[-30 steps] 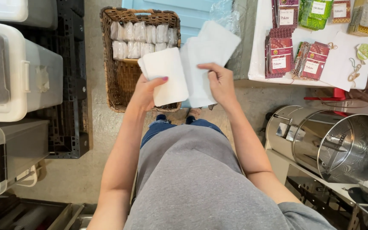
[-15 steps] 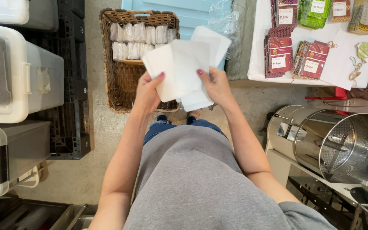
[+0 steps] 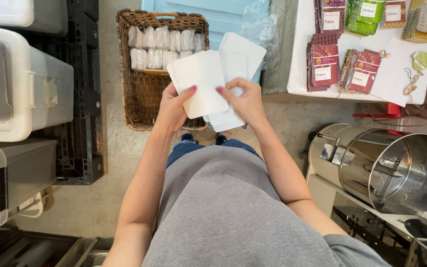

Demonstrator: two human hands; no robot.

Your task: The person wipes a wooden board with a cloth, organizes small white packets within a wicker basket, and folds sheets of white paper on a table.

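Centre frame: both forearms raised; left hand (image 3: 171,106) fingers pinch one white pouch (image 3: 201,84); right hand (image 3: 245,101) fingers grip apparently several white pouches (image 3: 238,62) above wicker basket (image 3: 144,101).

Bright, even daylight, no harsh shadows. White pouches (image 3: 208,84) near blown out at 12 o'clock, detail lost. Soft glare on steel drum (image 3: 386,168) at 4 o'clock. Sharp centre; slight wide-angle bend at edges, esp. 9 o'clock bins (image 3: 21,84).
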